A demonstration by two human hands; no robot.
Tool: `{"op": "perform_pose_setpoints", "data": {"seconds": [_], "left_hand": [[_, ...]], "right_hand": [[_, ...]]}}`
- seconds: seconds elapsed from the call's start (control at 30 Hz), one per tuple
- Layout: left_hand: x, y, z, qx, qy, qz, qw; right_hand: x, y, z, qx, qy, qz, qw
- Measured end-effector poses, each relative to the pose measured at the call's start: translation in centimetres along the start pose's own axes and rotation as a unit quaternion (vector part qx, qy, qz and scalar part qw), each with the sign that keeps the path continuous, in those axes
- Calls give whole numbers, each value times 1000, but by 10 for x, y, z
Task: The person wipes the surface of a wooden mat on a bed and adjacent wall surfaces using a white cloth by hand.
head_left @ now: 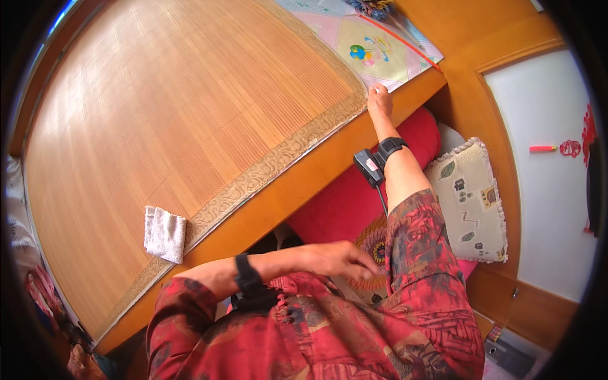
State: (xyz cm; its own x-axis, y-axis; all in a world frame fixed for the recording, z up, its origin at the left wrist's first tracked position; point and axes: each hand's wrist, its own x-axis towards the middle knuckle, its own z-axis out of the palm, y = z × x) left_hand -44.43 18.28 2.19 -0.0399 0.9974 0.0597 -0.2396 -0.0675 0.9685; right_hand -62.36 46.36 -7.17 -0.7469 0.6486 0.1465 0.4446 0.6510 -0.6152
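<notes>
Bamboo mat (190, 126) spreads leftward from the fingers of the right hand (379, 101), its near right corner just beside them. Beneath it, a wooden platform (297, 187) runs its front edge right below those fingers. Lower, between the fingers of both hands, is a red-covered seat (329, 215); a patterned sheet (342, 38) lies just beyond the right fingertips, and a pale cushion (465, 202) leans well below and right of them. Left of the fingers of the left hand (342, 258), well apart, a white folded cloth (164, 234) rests on the mat. Left fingers hang loosely extended; right ones curl, whether gripping the corner I cannot tell.
</notes>
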Motion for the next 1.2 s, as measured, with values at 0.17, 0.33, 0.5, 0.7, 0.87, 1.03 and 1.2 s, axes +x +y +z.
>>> {"op": "perform_pose_setpoints", "data": {"seconds": [0.17,0.33,0.5,0.7,0.87,1.03,1.2], "left_hand": [[44,26,36,-248,-188,-138,940],[58,13,62,-319,-203,-124,917],[46,31,70,-545,-114,-178,812],[62,23,87,-572,-59,-102,812],[69,39,76,-488,-68,-52,869],[74,38,70,-450,-35,-20,892],[77,36,62,-430,-25,-6,902]], "right_hand": [[0,-2,-10,-15,12,-46,999],[1,19,-8,9,30,-54,998],[-1,9,0,32,3,-92,995],[1,26,7,46,-29,-73,996],[14,36,6,55,-50,-101,992],[10,-14,2,3,-77,-164,984],[15,-34,2,-13,-83,-201,976]]}}
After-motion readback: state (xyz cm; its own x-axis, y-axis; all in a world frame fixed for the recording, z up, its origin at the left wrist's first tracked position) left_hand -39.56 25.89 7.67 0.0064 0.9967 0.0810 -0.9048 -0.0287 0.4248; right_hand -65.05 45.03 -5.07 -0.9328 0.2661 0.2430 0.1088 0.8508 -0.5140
